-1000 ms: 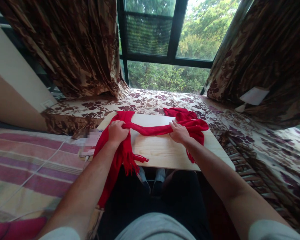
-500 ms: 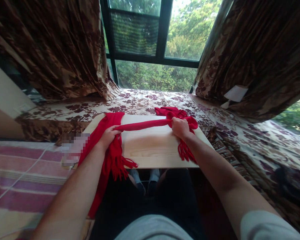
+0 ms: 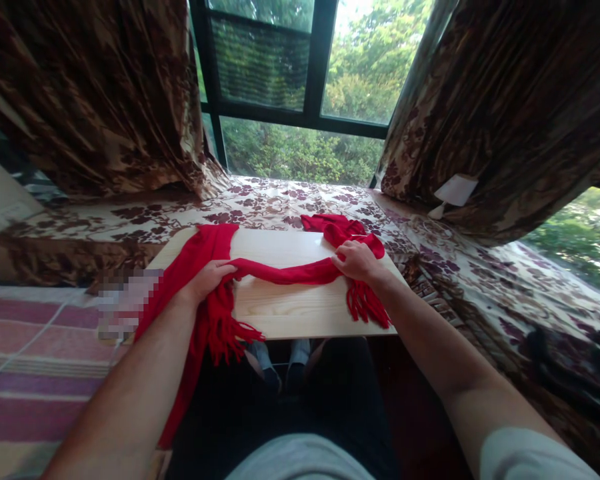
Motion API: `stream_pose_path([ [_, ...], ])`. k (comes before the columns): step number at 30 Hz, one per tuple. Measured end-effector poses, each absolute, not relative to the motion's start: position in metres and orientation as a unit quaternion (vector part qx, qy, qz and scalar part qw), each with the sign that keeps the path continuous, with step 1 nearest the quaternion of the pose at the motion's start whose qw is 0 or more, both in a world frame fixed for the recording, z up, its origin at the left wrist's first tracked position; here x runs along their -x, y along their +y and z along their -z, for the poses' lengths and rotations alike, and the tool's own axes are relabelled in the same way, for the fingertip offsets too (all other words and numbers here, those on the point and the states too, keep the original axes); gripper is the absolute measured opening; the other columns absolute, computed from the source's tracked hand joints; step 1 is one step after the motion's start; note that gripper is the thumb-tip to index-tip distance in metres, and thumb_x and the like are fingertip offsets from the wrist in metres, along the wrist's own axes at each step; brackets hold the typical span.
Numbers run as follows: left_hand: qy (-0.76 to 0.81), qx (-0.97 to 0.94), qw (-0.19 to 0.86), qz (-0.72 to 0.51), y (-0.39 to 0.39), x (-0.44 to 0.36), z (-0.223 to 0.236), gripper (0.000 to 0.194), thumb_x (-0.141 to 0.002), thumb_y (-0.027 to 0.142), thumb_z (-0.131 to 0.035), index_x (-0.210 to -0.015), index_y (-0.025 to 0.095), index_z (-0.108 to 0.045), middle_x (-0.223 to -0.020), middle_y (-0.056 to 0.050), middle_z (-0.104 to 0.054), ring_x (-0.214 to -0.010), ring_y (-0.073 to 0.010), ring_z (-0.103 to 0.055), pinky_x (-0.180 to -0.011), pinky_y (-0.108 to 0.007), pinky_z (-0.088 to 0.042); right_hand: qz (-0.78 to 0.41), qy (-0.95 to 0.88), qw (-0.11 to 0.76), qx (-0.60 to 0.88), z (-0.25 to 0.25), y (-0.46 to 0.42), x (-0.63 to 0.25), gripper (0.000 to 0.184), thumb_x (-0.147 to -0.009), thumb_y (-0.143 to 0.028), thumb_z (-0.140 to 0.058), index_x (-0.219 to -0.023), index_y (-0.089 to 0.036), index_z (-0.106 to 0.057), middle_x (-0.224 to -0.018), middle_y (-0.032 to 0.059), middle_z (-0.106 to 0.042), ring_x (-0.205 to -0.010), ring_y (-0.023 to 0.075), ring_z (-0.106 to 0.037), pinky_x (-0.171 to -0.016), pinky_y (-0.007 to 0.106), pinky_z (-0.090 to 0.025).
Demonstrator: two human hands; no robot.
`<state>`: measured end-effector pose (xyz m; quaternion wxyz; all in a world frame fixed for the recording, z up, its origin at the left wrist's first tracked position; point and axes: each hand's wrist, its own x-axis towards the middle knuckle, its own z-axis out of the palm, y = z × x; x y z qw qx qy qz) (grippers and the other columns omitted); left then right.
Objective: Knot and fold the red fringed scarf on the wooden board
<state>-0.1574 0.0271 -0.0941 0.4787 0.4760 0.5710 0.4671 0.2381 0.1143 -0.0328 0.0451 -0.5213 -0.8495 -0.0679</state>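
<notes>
A red scarf [image 3: 285, 274] with fringed ends lies across a pale wooden table [image 3: 290, 310]. My left hand [image 3: 211, 279] pinches it on the left side, and my right hand [image 3: 356, 260] is closed round it on the right. Between the hands the cloth runs as a narrow, slightly sagging band just over the tabletop. On the left, a wide length drapes off the table's near edge, beside a fringe that hangs over that edge. Bunched folds lie behind my right hand, with another fringe below it.
A ledge with a floral cover [image 3: 280, 198] runs behind the table under the window. A small white lamp [image 3: 455, 190] stands on it at the right. At the left is a striped bed cover [image 3: 35, 353] with a white cord [image 3: 27, 343] across it.
The view has turned a little to the right. The band of scarf between my hands went from slack to nearly straight, then sagged again. Both hands have kept hold of it.
</notes>
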Motion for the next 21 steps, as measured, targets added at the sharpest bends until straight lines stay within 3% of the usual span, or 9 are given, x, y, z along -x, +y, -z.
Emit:
stream_pose_path([
  [3,0.560,-0.431,0.493,-0.507,0.025,0.160,0.095,0.026,-0.069,0.038,-0.070,-0.078,0.014,-0.074,-0.062,-0.008,-0.071,-0.046,-0.0164,-0.058,-0.045,-0.026,-0.048,0.053,-0.877,0.028,0.478,0.040,0.124,-0.232,0.056,-0.080,-0.022,-0.062,-0.136,-0.024,-0.061,-0.154,0.0079,-0.047,-0.139,0.0274,-0.041,-0.113,0.041,-0.030],
  [5,0.550,-0.382,0.511,-0.539,0.024,0.161,0.095,0.028,-0.071,0.038,-0.067,-0.081,0.012,-0.073,-0.063,-0.009,-0.071,-0.046,-0.0173,-0.060,-0.045,-0.026,-0.049,0.038,-0.887,-0.006,0.460,0.045,0.130,-0.231,0.059,-0.071,-0.015,-0.065,-0.129,-0.025,-0.065,-0.157,0.0053,-0.043,-0.144,0.0285,-0.034,-0.117,0.045,-0.024],
  [8,0.539,-0.291,0.537,-0.580,0.024,0.162,0.095,0.026,-0.075,0.035,-0.062,-0.083,0.011,-0.071,-0.068,-0.011,-0.072,-0.051,-0.0187,-0.063,-0.047,-0.027,-0.054,0.035,-0.885,-0.012,0.465,0.048,0.137,-0.233,0.035,-0.070,-0.015,-0.064,-0.104,-0.019,-0.072,-0.132,0.0098,-0.065,-0.130,0.0291,-0.050,-0.111,0.041,-0.032],
  [11,0.543,-0.223,0.558,-0.586,0.025,0.162,0.093,0.022,-0.077,0.031,-0.059,-0.083,0.012,-0.070,-0.067,-0.011,-0.071,-0.052,-0.0196,-0.065,-0.047,-0.027,-0.056,0.046,-0.850,0.038,0.524,0.044,0.140,-0.238,0.026,-0.078,-0.020,-0.060,-0.102,-0.016,-0.069,-0.101,0.0117,-0.073,-0.097,0.0257,-0.065,-0.086,0.032,-0.045],
  [13,0.545,-0.205,0.569,-0.581,0.025,0.163,0.093,0.021,-0.076,0.030,-0.059,-0.081,0.012,-0.069,-0.063,-0.011,-0.070,-0.052,-0.0202,-0.065,-0.048,-0.028,-0.056,0.063,-0.820,0.091,0.562,0.039,0.141,-0.243,0.027,-0.083,-0.024,-0.057,-0.107,-0.017,-0.067,-0.095,0.0115,-0.073,-0.087,0.0247,-0.065,-0.076,0.030,-0.044],
  [17,0.546,-0.286,0.541,-0.573,0.024,0.163,0.093,0.018,-0.067,0.027,-0.068,-0.080,0.014,-0.067,-0.057,-0.004,-0.067,-0.046,-0.0187,-0.060,-0.043,-0.028,-0.053,0.091,-0.783,0.185,0.586,0.024,0.144,-0.255,0.027,-0.092,-0.031,-0.050,-0.111,-0.019,-0.065,-0.095,0.0112,-0.072,-0.084,0.0251,-0.064,-0.073,0.031,-0.042],
  [21,0.559,-0.375,0.502,-0.543,0.022,0.162,0.092,0.031,-0.057,0.023,-0.075,-0.087,0.016,-0.069,-0.063,-0.001,-0.070,-0.048,-0.0172,-0.062,-0.044,-0.025,-0.051,0.084,-0.802,0.190,0.560,0.009,0.150,-0.266,0.021,-0.088,-0.035,-0.057,-0.095,-0.020,-0.069,-0.091,0.0089,-0.072,-0.080,0.0223,-0.061,-0.070,0.029,-0.041],
])
